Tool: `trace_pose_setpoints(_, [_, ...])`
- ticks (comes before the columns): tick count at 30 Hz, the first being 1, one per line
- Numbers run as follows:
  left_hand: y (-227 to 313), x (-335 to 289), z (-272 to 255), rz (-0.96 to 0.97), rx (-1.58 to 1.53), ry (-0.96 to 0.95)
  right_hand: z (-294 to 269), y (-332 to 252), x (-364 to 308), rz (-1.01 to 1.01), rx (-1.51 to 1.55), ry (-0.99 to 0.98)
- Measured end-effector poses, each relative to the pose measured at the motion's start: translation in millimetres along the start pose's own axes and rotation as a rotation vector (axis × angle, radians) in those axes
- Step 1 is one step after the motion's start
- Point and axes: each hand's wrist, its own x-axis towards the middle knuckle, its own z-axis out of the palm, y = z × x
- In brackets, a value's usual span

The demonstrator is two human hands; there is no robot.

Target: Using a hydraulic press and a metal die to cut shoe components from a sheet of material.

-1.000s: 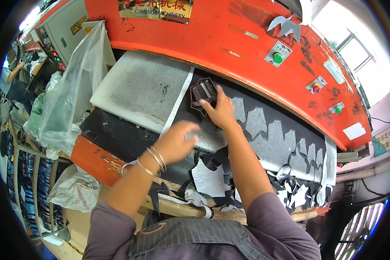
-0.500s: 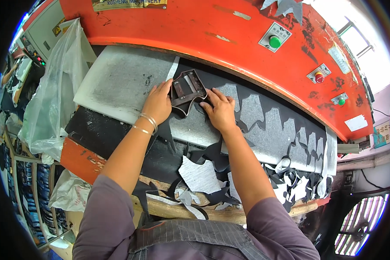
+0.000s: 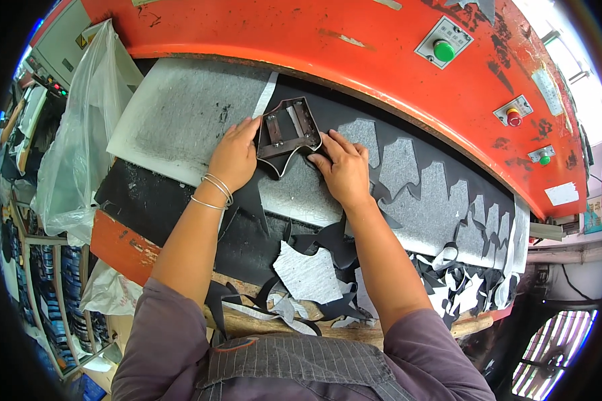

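A dark brown metal cutting die [image 3: 279, 147], with an open frame and cross bars, lies on a black sheet [image 3: 301, 92] spread over a pale cutting board. From the left, my left hand [image 3: 237, 155] presses its fingers along the die's side; a bangle pair circles that wrist. On the opposite side, my right hand [image 3: 344, 164] grips the die's edge between thumb and fingers. Right of it, the sheet has several shaped cut-outs through which the grey board [image 3: 418, 220] shows. A loose black flap of the sheet hangs below my left hand.
An orange-red machine beam [image 3: 354, 40] spans the far side, with a green button [image 3: 443, 51] and a red knob [image 3: 514, 117]. Scraps and pale cut pieces [image 3: 308, 273] lie along the near edge. A clear plastic bag [image 3: 80, 147] hangs at left.
The view has shifted slightly, so the machine buttons appear farther right. Both hands stay at the cutting die, which has hardly moved on the sheet.
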Motion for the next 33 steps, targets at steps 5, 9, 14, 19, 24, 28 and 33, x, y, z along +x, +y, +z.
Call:
trace_pose_setpoints(5, [3, -2, 0, -0.015, 0.024, -0.013, 3, 1, -2, 0.002, 0.000, -0.002])
trace_pose_setpoints(9, [2, -8, -2, -0.019, 0.049, 0.012, 3, -4, -4, -0.005, 0.031, -0.005])
trace_pose_setpoints(14, [2, -5, -6, -0.046, 0.089, 0.021, 5, -4, -2, -0.018, 0.028, -0.006])
trace_pose_setpoints(19, [5, -4, -8, -0.241, -0.113, 0.187, -43, 0, -7, 0.049, 0.271, 0.055])
trace_pose_setpoints(24, [74, -32, 11, -0.230, -0.375, 0.240, -182, 78, -62, 0.245, 0.326, 0.671])
trace_pose_setpoints(28, [191, 8, 34, 0.189, -0.507, 0.001, -300, 187, -53, 0.382, 0.129, 1.222])
trace_pose_setpoints(33, [298, 59, 15, 0.472, -0.507, -0.055, -386, 320, -91, 0.706, -0.392, 1.218])
